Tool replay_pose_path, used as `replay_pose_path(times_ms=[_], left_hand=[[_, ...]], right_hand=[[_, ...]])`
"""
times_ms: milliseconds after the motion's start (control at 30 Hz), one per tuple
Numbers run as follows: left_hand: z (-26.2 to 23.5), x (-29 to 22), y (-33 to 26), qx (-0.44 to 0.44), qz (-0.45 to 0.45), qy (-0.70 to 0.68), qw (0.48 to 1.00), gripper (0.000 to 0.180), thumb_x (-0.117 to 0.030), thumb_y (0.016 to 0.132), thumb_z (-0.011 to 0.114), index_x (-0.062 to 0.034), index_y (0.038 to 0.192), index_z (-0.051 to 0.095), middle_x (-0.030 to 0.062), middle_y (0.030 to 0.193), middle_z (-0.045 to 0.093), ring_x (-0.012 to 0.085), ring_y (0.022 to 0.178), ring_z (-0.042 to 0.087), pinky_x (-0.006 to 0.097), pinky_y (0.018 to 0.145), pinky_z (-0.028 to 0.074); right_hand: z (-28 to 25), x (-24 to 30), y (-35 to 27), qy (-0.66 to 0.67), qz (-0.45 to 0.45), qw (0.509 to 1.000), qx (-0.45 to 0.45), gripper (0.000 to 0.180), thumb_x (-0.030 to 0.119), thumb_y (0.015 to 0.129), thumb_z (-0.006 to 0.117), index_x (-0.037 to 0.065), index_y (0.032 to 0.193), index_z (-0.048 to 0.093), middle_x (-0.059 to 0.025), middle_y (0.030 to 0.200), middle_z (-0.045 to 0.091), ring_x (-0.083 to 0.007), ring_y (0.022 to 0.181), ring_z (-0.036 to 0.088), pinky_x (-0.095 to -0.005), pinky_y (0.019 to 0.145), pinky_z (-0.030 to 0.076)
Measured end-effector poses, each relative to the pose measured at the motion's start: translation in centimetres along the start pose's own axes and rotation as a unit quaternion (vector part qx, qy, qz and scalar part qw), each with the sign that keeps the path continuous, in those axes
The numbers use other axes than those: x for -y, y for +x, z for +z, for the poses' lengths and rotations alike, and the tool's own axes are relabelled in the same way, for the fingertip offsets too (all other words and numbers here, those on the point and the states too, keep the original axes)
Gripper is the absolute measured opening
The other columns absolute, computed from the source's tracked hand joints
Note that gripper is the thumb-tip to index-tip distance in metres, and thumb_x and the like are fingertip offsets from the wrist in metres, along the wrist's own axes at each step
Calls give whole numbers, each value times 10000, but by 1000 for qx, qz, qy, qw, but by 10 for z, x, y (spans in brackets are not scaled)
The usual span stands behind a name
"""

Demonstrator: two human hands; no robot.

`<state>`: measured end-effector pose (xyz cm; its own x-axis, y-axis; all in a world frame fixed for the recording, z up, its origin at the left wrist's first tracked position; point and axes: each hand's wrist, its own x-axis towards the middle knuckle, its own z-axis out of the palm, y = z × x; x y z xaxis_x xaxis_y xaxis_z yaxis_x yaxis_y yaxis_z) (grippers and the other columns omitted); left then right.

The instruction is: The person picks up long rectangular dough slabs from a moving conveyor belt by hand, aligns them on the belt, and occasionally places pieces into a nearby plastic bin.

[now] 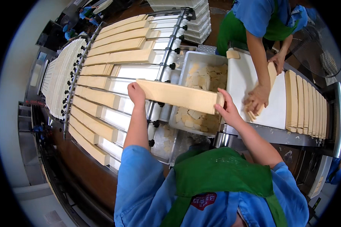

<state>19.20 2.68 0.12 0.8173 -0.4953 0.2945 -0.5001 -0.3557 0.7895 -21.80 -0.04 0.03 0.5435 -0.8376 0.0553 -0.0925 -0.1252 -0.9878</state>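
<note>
White belt [141, 71] (divided into lanes) beneath pale dough strips [98, 97].

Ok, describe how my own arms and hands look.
The left sleeve and right sleeve are blue, loose and creased, leaving the left forearm and right forearm bare. The left fingers and right fingers are ungloved; no watch or rings show.

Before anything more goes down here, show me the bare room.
Bare: the white tabletop between scrap bin and standing strips, except under the co-worker's hands; the white bed, between lying strips and knobbed rail. Crowded: the bed's left side, and above the bin, where the held stack spans.
</note>
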Motion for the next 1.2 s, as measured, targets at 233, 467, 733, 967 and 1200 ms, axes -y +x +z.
replay_pose_path(times_ms=[233,467,733,967,1200], left_hand=[[-39,63,90,140,9,211,967,273,-162,888,492,60,958,635,266,950,659,412,928,628,460,826,495],[-96,85,83,83,251,169,949,278,-101,811,640,30,1055,613,248,1076,625,414,1068,562,471,929,442],[-125,50,-25,254,224,-63,939,197,-81,812,674,-30,998,635,163,1086,645,341,1054,591,404,929,456],[-134,41,-87,281,110,-171,938,114,-17,847,628,-10,956,660,123,1008,666,250,967,624,346,895,471],[-111,11,-109,380,53,-231,894,110,-54,923,582,4,986,651,74,962,650,130,867,604,258,783,486]], right_hand=[[95,41,84,-101,-91,990,-46,384,141,904,535,69,1276,479,-177,1161,510,-314,1140,502,-373,1002,383],[207,36,133,-134,-9,991,7,277,188,877,553,75,1125,603,-160,1050,557,-292,921,578,-376,819,462],[249,26,162,-42,92,993,69,443,264,876,585,10,1238,594,-135,943,686,-199,793,638,-309,751,508],[184,0,100,116,117,985,-48,238,218,941,587,24,1030,690,-43,945,685,-111,858,622,-271,773,489],[96,-39,-12,107,233,959,-121,340,216,951,568,-12,1202,567,-64,883,660,-121,724,633,-255,637,496]])
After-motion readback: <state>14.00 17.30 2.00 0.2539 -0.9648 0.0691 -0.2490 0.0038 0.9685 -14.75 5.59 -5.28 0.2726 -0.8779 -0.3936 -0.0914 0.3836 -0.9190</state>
